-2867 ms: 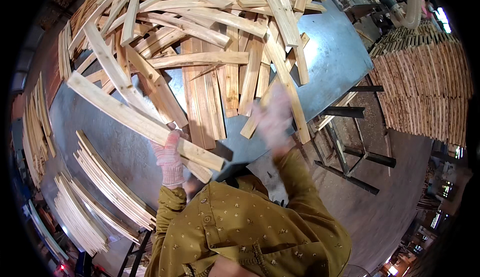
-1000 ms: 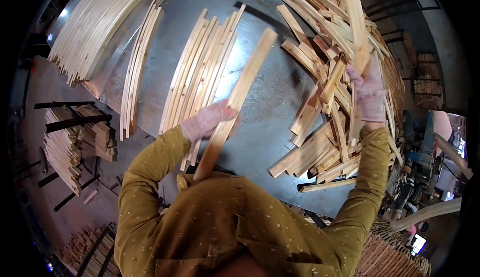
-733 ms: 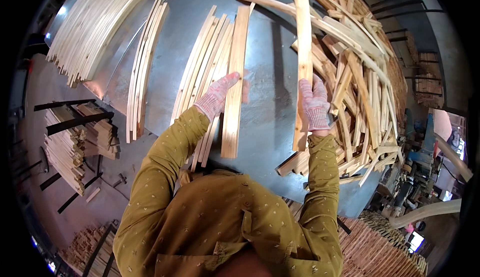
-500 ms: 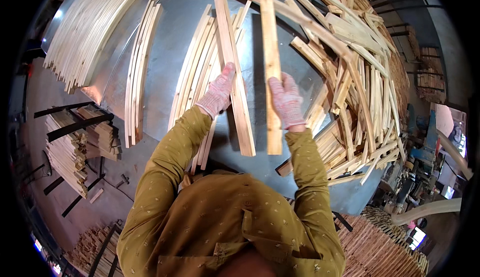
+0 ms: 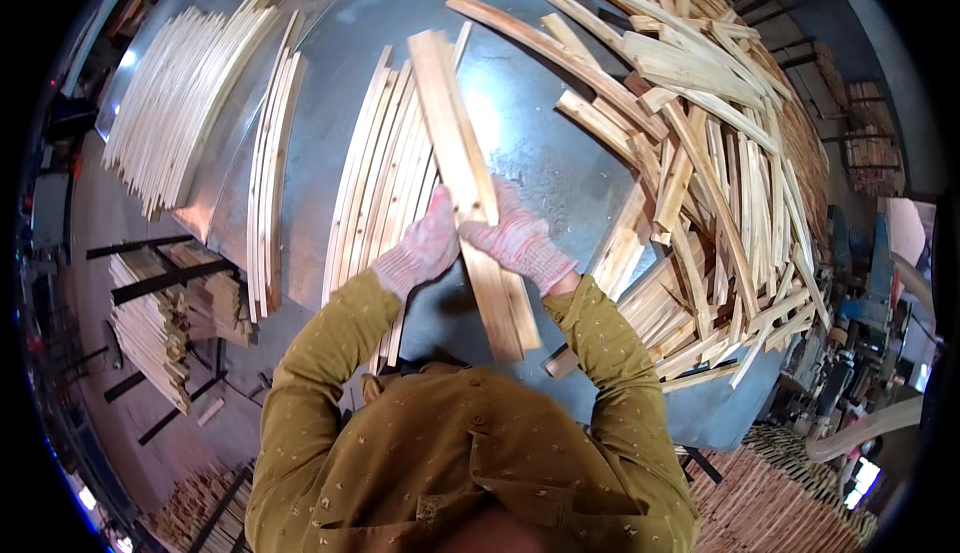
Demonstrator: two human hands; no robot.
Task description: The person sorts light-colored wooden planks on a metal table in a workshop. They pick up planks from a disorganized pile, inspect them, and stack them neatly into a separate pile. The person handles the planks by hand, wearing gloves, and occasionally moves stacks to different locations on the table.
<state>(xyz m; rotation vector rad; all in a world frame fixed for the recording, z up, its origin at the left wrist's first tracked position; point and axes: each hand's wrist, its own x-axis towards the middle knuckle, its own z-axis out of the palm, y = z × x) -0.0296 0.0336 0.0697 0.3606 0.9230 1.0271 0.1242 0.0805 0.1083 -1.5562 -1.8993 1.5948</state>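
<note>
1. Clamping two stacked wooden slats (image 5: 452, 138) between left hand (image 5: 424, 245) and right hand (image 5: 513, 237), with right thumb across the upper face.
2. Holding both slats aslant above the bench (image 5: 545, 178), partly in front of a row of pale slats (image 5: 367, 178).
3. Working left of a jumbled heap of wooden strips (image 5: 722, 193).

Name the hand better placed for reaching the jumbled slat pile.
Probably the right hand: it's nearer the jumbled slat pile; the left hand is nearer the slat row. Both hold wooden slats.
</note>
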